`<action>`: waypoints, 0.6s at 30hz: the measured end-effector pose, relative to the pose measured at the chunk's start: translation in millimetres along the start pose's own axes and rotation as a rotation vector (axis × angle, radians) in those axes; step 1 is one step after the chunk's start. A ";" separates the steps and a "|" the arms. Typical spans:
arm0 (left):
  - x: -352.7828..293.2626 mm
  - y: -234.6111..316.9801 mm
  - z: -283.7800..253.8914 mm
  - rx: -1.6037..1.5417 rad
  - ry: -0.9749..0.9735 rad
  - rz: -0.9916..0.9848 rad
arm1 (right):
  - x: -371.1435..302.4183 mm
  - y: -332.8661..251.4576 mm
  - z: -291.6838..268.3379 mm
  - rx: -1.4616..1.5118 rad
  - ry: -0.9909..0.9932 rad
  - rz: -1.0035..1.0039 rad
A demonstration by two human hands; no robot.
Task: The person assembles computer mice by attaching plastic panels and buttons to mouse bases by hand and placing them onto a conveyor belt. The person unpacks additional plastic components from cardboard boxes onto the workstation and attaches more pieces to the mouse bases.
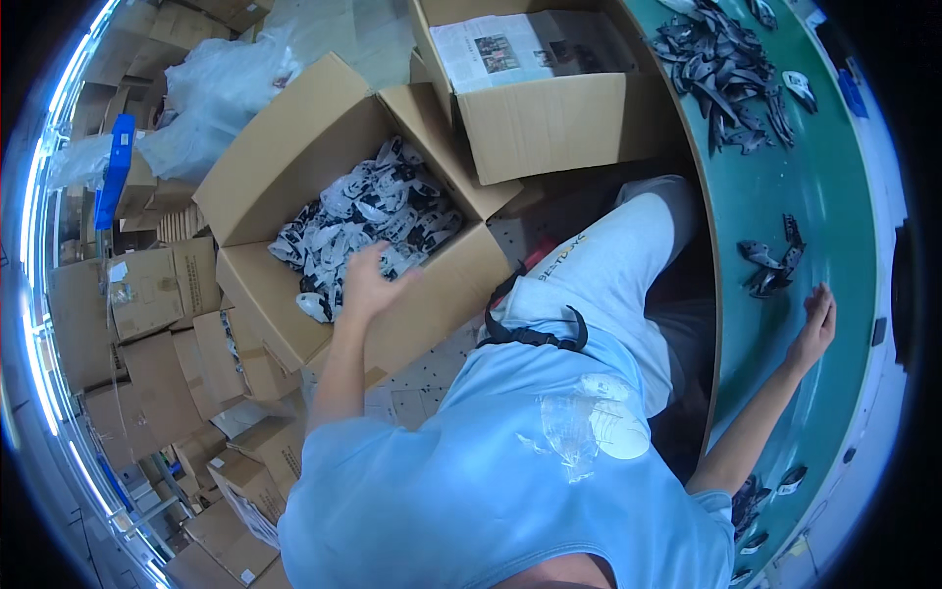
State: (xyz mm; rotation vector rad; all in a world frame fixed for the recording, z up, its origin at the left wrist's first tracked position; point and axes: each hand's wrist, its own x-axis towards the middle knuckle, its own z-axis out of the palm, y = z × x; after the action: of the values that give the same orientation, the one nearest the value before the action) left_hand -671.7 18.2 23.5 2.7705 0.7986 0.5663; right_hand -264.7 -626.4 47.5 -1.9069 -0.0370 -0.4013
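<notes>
On my left, an open cardboard carton [257,285] holds a heap of small black and white plastic parts [353,211]. My left hand [371,283] is over the near part of this heap, thumb and fingers apart, with nothing seen in it. To the right, my right hand [812,326] is over the green work surface [814,187], its fingers stretched out and no part visible in them. Just beyond it lies a small cluster of black curved parts [770,263]. A larger pile of black parts [721,74] is at the far end.
A second carton [549,123] with newspaper [496,54] on top stands ahead, beside the work surface. Stacked cartons [147,294] and clear plastic sheeting [221,88] fill the left. More dark parts [793,479] lie near my right elbow. A blue plastic object [116,167] stands far left.
</notes>
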 end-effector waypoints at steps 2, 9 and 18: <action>43.5 -18.4 -0.8 0.134 -0.156 0.154 | -19.9 -17.6 59.8 0.045 0.015 0.005; 48.6 -54.5 71.3 0.086 -0.915 -0.143 | -42.3 -99.1 85.1 -0.059 -0.097 -0.101; 129.2 -168.4 146.5 -0.022 -0.577 -0.222 | -88.0 -90.3 47.2 -0.148 -0.011 -0.044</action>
State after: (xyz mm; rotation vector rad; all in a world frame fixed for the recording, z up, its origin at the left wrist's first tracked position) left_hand -589.1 216.4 -119.3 2.5580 0.9176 -0.2559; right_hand -354.9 -535.4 88.5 -2.0571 -0.0578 -0.4337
